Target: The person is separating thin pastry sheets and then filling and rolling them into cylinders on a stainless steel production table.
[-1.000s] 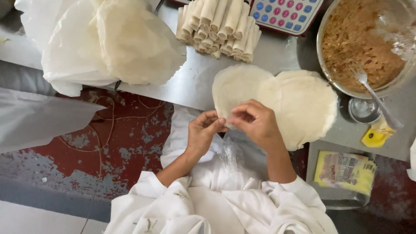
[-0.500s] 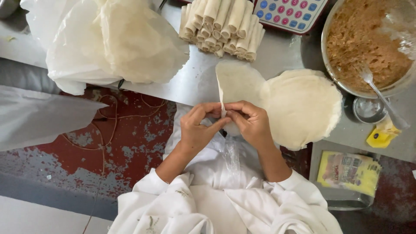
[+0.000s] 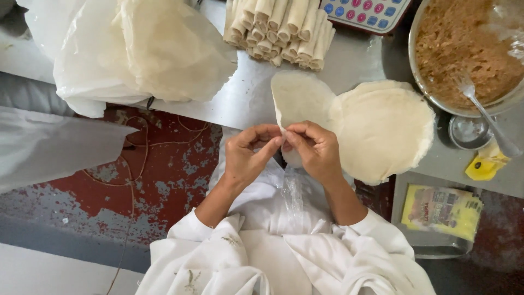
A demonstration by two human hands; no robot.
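Observation:
My left hand (image 3: 248, 155) and my right hand (image 3: 315, 148) meet at the near edge of a thin, pale round wrapper sheet (image 3: 299, 98). Both pinch that edge between thumb and fingers, lifting the sheet off a stack of round wrappers (image 3: 385, 128) on the metal table (image 3: 240, 106). The lifted sheet stands up and curls leftward. A pile of finished rolls (image 3: 281, 30) lies at the table's far side. A metal bowl of brown filling (image 3: 461, 52) with a spoon (image 3: 483, 112) in it sits at the right.
A heap of wrappers in a translucent plastic bag (image 3: 136, 52) lies at the left. A calculator with coloured keys (image 3: 363, 11), a small metal lid (image 3: 469, 131), a yellow item (image 3: 483, 164) and a yellow packet in a tray (image 3: 439, 210) are nearby. Red worn floor (image 3: 142, 180) lies below.
The top wrapper has been peeled further from the stack and now stands higher. Both hands have stayed pinched on its near edge, drawn a little closer together.

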